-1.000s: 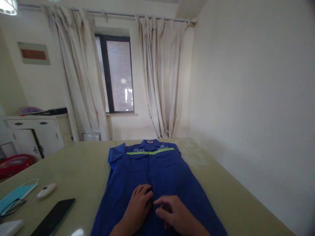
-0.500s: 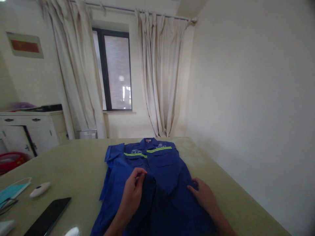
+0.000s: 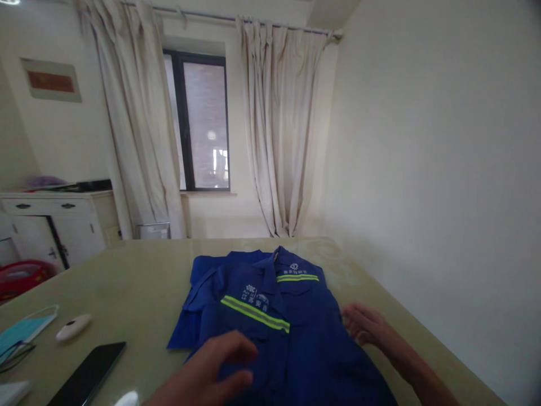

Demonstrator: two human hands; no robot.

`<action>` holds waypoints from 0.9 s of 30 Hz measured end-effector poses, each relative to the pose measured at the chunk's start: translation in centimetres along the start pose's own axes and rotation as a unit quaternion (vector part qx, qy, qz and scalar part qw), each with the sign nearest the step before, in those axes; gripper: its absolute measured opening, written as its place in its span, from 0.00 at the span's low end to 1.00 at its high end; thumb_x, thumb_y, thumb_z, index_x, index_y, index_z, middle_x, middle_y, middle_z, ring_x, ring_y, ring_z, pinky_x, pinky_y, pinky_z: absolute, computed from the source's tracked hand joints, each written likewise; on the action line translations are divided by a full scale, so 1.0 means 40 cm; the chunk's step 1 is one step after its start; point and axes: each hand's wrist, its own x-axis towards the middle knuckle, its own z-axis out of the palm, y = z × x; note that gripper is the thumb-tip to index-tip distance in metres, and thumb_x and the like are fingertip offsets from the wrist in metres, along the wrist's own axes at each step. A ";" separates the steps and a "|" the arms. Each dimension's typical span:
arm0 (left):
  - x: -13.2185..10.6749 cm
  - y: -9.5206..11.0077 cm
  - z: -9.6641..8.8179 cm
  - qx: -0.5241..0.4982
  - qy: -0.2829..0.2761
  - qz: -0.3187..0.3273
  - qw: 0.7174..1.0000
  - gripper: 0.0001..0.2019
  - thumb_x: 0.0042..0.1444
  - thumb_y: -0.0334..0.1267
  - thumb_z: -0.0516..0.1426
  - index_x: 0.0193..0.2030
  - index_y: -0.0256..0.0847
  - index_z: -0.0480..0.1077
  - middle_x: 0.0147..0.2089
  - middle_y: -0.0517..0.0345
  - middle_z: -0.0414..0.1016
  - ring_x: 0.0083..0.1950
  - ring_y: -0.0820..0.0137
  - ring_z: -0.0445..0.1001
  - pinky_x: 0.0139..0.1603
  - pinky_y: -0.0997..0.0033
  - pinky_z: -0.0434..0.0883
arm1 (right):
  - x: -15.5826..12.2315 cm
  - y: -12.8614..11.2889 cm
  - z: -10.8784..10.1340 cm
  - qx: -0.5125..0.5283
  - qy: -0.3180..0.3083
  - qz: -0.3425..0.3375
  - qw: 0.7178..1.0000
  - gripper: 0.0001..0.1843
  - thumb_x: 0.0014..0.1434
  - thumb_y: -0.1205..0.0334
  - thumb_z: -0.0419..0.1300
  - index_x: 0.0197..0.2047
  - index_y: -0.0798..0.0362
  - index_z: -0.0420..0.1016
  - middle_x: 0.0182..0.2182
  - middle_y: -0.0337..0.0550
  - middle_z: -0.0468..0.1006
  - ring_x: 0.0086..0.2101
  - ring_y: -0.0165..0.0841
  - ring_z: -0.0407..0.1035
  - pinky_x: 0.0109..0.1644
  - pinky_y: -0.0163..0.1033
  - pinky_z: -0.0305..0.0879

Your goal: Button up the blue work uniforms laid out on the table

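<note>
A blue work jacket [image 3: 308, 332] lies front up on the table, its collar at the far end. Yellow-green reflective stripes and white lettering cross its chest. The left half is lifted and rumpled, bulging towards me. Over the lower left of the jacket is my left hand [image 3: 215, 366], thumb and fingers apart with nothing between them. My right hand [image 3: 372, 327] is at the jacket's right edge, its fingers loosely bent and slightly blurred. Whether its fingertips touch the cloth is hard to see. The jacket's bottom runs out of view.
On the table [image 3: 139, 293] at left lie a black phone [image 3: 87, 375], a pale oval device [image 3: 74, 328] and a blue face mask [image 3: 25, 332]. A white wall [image 3: 443, 197] borders the right side. Behind are curtains [image 3: 274, 129], a window and a white cabinet [image 3: 80, 225].
The jacket's left front, pinched by my left hand before, is now out of it and bulges up nearer. My left hand has moved down and opened; my right hand has shifted slightly right.
</note>
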 end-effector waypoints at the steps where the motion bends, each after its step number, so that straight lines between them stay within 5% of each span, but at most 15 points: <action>1: 0.051 -0.024 0.011 0.054 0.015 -0.012 0.998 0.21 0.60 0.58 0.59 0.57 0.57 0.74 0.58 0.58 0.79 0.59 0.59 0.75 0.63 0.58 0.70 | 0.033 -0.012 0.017 -0.041 0.030 -0.008 0.999 0.30 0.52 0.32 0.61 0.43 0.50 0.76 0.42 0.49 0.81 0.38 0.41 0.77 0.36 0.40 0.71; 3: 0.160 -0.067 0.044 0.167 0.040 -0.034 0.985 0.32 0.58 0.56 0.60 0.67 0.46 0.67 0.70 0.46 0.67 0.71 0.51 0.63 0.71 0.50 0.61 | 0.096 -0.030 0.062 -0.140 0.075 -0.038 0.987 0.33 0.53 0.36 0.62 0.53 0.51 0.74 0.50 0.53 0.79 0.43 0.43 0.77 0.39 0.42 0.72; 5: 0.250 -0.097 0.088 0.246 0.031 -0.052 0.967 0.36 0.56 0.56 0.61 0.67 0.40 0.65 0.71 0.39 0.65 0.72 0.46 0.61 0.69 0.47 0.61 | 0.139 -0.033 0.113 -0.283 0.083 -0.096 0.951 0.30 0.53 0.46 0.65 0.55 0.54 0.74 0.51 0.55 0.78 0.48 0.45 0.75 0.49 0.45 0.71; 9: 0.322 -0.130 0.153 0.254 0.026 -0.030 0.966 0.09 0.62 0.41 0.56 0.45 0.45 0.75 0.49 0.52 0.78 0.52 0.59 0.77 0.53 0.62 0.70 | 0.150 -0.016 0.180 -0.417 0.068 -0.149 0.894 0.10 0.58 0.66 0.60 0.41 0.55 0.81 0.43 0.51 0.80 0.48 0.43 0.74 0.55 0.44 0.66; 11: 0.317 -0.139 0.152 0.240 0.032 -0.015 0.970 0.09 0.64 0.35 0.51 0.40 0.45 0.73 0.43 0.56 0.78 0.46 0.63 0.77 0.49 0.66 0.70 | 0.136 -0.022 0.183 -0.430 0.073 -0.158 0.886 0.11 0.62 0.68 0.56 0.38 0.53 0.81 0.41 0.49 0.79 0.44 0.40 0.74 0.52 0.43 0.66; 13: 0.309 -0.143 0.123 0.216 0.065 0.001 0.974 0.10 0.66 0.35 0.48 0.39 0.45 0.70 0.42 0.55 0.76 0.45 0.63 0.76 0.48 0.65 0.69 | 0.124 -0.051 0.171 -0.436 0.090 -0.188 0.875 0.13 0.64 0.67 0.55 0.37 0.51 0.81 0.41 0.47 0.78 0.42 0.39 0.74 0.50 0.41 0.66; 15: 0.309 -0.138 0.069 0.123 0.162 0.012 0.979 0.10 0.66 0.39 0.48 0.37 0.44 0.68 0.39 0.54 0.74 0.43 0.61 0.74 0.49 0.62 0.68 | 0.120 -0.104 0.152 -0.414 0.116 -0.239 0.870 0.13 0.67 0.63 0.54 0.38 0.50 0.81 0.40 0.46 0.77 0.41 0.38 0.73 0.49 0.41 0.66; 17: 0.318 -0.120 -0.007 -0.003 0.282 0.011 0.959 0.12 0.65 0.46 0.50 0.34 0.45 0.67 0.35 0.56 0.71 0.41 0.60 0.71 0.48 0.61 0.68 | 0.125 -0.176 0.142 -0.363 0.140 -0.301 0.871 0.12 0.67 0.61 0.55 0.38 0.50 0.80 0.39 0.46 0.77 0.41 0.38 0.73 0.50 0.42 0.66; 20: 0.325 -0.070 -0.135 -0.114 0.345 -0.010 0.932 0.20 0.64 0.59 0.49 0.39 0.44 0.67 0.35 0.60 0.70 0.39 0.63 0.71 0.43 0.65 0.70 | 0.142 -0.308 0.156 -0.280 0.157 -0.377 0.869 0.10 0.66 0.59 0.56 0.36 0.51 0.78 0.36 0.45 0.77 0.40 0.39 0.72 0.50 0.43 0.67; 23: 0.301 -0.003 -0.226 -0.264 0.318 -0.017 0.911 0.26 0.57 0.66 0.56 0.46 0.45 0.69 0.33 0.65 0.71 0.35 0.68 0.72 0.37 0.72 0.70 | 0.152 -0.452 0.211 -0.192 0.145 -0.416 0.877 0.08 0.63 0.58 0.59 0.36 0.51 0.77 0.36 0.43 0.78 0.40 0.37 0.72 0.48 0.43 0.68; 27: 0.257 0.047 -0.215 -0.188 0.160 0.027 0.969 0.36 0.50 0.58 0.66 0.62 0.44 0.68 0.44 0.57 0.78 0.43 0.63 0.77 0.44 0.68 0.75 | 0.138 -0.626 0.339 -0.058 0.024 -0.400 0.914 0.09 0.63 0.56 0.61 0.36 0.52 0.77 0.28 0.36 0.76 0.28 0.29 0.70 0.35 0.34 0.68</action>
